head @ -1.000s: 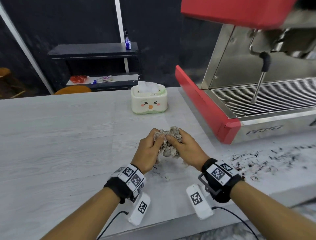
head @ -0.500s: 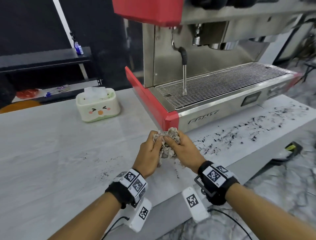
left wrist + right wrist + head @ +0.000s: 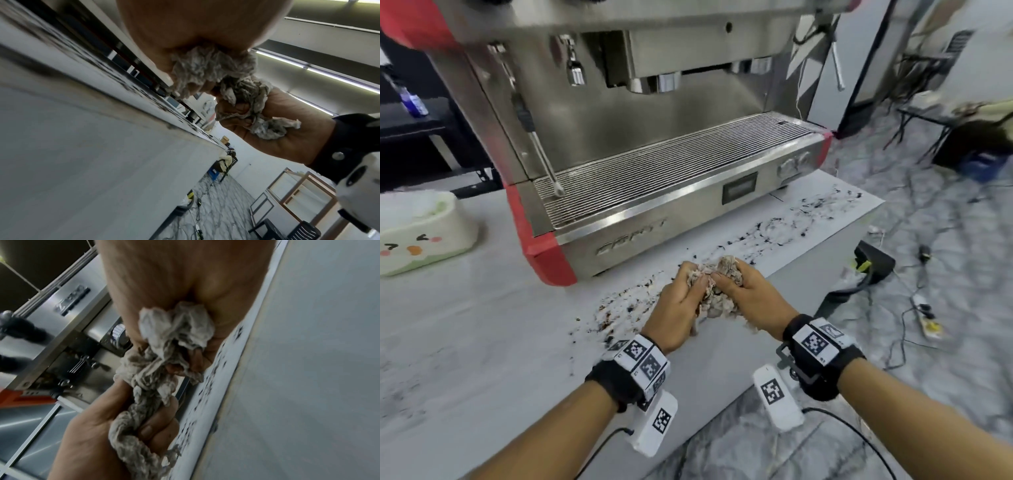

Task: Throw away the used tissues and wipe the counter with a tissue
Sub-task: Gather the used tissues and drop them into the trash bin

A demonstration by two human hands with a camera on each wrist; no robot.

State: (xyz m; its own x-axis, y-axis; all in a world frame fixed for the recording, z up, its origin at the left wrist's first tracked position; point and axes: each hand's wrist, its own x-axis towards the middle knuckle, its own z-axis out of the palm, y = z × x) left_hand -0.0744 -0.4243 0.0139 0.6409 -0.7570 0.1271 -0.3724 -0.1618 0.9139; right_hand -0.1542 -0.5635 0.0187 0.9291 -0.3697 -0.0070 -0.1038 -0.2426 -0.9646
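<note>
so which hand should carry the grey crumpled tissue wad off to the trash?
Probably right. Both hands grip the grey crumpled tissue wad, but the right hand sits nearer the white counter's open edge. No bin is visible.

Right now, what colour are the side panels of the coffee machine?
Red. The side panels frame the steel coffee machine; the head view shows this best.

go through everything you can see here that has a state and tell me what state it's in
used tissues: crumpled, stained grey, held as one wad
left hand: grips the wad
right hand: grips the wad
counter: dirty, dark grounds scattered along its front
tissue box: open on top, white tissue showing
espresso machine: drip tray bare, no cup
</note>
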